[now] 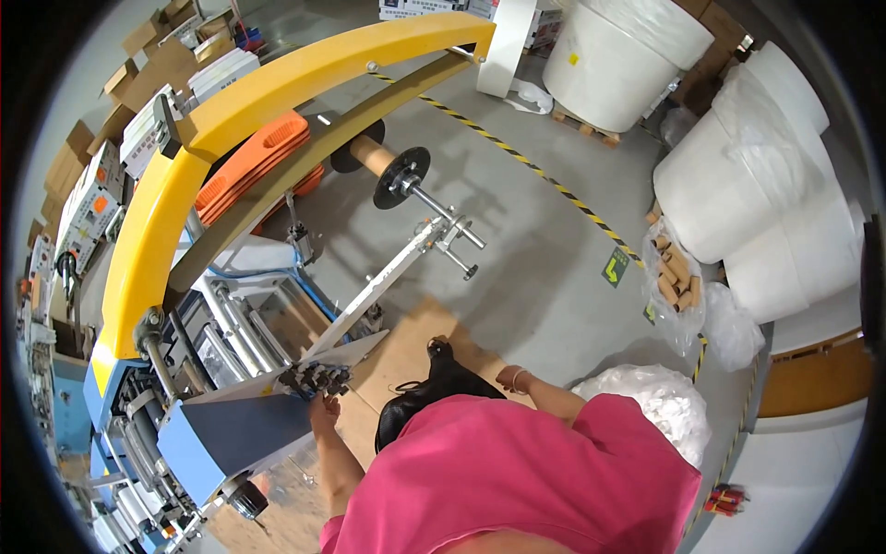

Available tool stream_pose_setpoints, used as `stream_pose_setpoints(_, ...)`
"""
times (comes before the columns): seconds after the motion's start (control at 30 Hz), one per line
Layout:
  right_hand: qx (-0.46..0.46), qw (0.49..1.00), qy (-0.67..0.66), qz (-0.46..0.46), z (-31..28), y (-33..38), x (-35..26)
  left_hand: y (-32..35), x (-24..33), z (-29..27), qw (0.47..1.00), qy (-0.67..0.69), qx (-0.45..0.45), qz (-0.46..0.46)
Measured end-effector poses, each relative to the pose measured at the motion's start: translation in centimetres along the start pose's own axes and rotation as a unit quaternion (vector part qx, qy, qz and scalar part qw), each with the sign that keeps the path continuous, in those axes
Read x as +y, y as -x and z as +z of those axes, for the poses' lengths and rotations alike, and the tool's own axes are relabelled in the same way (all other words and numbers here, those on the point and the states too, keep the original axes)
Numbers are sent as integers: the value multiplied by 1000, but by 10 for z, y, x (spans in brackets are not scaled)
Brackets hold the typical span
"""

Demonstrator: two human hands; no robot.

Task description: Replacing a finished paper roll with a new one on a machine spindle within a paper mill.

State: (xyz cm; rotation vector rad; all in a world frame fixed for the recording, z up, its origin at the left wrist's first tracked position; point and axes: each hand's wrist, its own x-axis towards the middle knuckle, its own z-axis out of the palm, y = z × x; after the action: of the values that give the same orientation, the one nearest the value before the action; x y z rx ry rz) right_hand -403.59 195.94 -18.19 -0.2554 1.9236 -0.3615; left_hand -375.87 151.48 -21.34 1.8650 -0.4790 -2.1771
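Note:
My left hand [323, 412] is raised to a cluster of dark metal fittings [314, 379] at the corner of a blue and yellow machine. Its fingers are curled against the underside of that cluster, and the part they grip is hidden. A blue side panel [242, 434] of the machine lies just left of the hand. My right hand [512, 378] hangs low beside my black trouser leg [434, 388], a bracelet at its wrist. Its fingers look loosely curled, with nothing visible in them. Beyond my hands, a bare cardboard core [371, 155] sits on a shaft between black discs [402, 177].
A yellow curved arm [138, 249] arches over the machine's metal rollers [231, 328]. Large white rolls [609, 65] stand on pallets at the right. Bags of cardboard tubes [678, 277] and white scrap [651, 397] lie nearer. Orange barriers [254, 166] lean behind the machine.

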Motion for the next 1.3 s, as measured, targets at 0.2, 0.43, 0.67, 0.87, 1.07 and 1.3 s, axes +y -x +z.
stream_pose_setpoints(0.2, 23, 988, 54, -140, -18, -12, -15, -2, -5, -12, 996, 53, -69, -2)
stream_pose_setpoints(0.43, 35, 980, 105, -166, -14, -11, -7, -2, -4, -12, 998, 46, -31, -13)
stream_pose_setpoints(0.67, 13, 977, 157, -146, -11, 1, 11, -12, -3, -8, 997, 44, -58, -6)
stream_pose_setpoints(0.87, -16, 990, -21, -137, -14, -9, 6, -19, 0, -10, 996, 63, -52, -32)
stream_pose_setpoints(1.07, -3, 985, -171, 17, -15, 20, -30, -15, -5, -10, 997, 66, -44, -20)
stream_pose_setpoints(1.3, 10, 994, 26, -110, -17, 9, -1, -26, -3, -10, 997, 59, -36, -33)
